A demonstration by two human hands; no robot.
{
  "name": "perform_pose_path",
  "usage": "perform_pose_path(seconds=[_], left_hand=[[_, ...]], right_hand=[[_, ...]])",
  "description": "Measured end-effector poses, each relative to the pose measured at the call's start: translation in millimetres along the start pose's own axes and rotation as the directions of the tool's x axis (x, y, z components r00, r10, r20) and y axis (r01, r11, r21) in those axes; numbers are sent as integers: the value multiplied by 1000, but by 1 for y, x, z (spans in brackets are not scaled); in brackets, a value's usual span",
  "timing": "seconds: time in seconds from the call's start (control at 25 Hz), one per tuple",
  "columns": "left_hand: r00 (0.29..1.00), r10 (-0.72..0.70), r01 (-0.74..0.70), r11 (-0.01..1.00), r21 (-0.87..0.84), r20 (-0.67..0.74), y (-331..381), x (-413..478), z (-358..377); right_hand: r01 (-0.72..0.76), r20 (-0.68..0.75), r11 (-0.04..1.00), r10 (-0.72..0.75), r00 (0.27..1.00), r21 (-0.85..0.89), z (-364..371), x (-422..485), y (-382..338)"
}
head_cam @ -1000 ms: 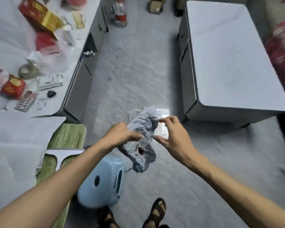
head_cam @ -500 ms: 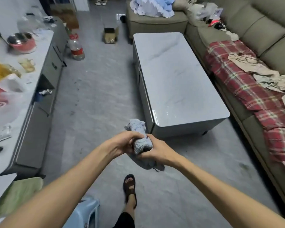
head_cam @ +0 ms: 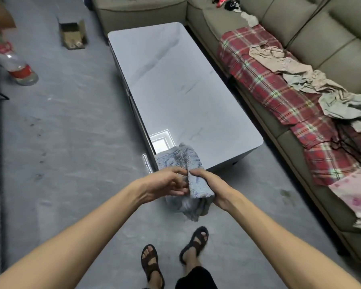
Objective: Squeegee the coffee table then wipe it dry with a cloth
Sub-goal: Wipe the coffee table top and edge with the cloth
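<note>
1. My left hand (head_cam: 165,182) and right hand (head_cam: 212,184) both gripped the cloth (head_cam: 179,160), just short of the near end of the desk (head_cam: 181,90).
2. I judged the drying step was starting; the next move called for pressing the cloth flat on the desk.

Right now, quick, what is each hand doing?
Left hand: pinches the grey cloth.
Right hand: grips the same cloth.
</note>
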State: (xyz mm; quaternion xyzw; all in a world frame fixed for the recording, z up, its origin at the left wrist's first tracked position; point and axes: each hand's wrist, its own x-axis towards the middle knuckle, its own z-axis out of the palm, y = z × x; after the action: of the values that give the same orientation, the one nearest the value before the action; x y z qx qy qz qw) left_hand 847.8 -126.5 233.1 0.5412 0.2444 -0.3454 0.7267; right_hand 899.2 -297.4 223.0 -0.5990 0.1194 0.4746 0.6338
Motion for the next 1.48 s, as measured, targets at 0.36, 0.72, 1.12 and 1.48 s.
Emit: perform_pose_path(seconds=[0.36, 0.72, 1.12, 1.48], left_hand=[[941, -37, 54, 998, 43, -335, 32, 185, -2], [801, 153, 123, 905, 408, -580, 37, 363, -49], [598, 405, 277, 706, 652, -692, -33, 450, -199], [670, 405, 275, 644, 714, -623, -57, 448, -227]], right_hand=[[-77, -382, 962, -30, 924, -261, -134, 155, -33], [-135, -474, 519, -605, 639, -844, -351, 337, -120], [36, -378, 615, -529, 759, -788, -338, 474, -28], [93, -402, 666, -549, 733, -740, -292, 484, -4]])
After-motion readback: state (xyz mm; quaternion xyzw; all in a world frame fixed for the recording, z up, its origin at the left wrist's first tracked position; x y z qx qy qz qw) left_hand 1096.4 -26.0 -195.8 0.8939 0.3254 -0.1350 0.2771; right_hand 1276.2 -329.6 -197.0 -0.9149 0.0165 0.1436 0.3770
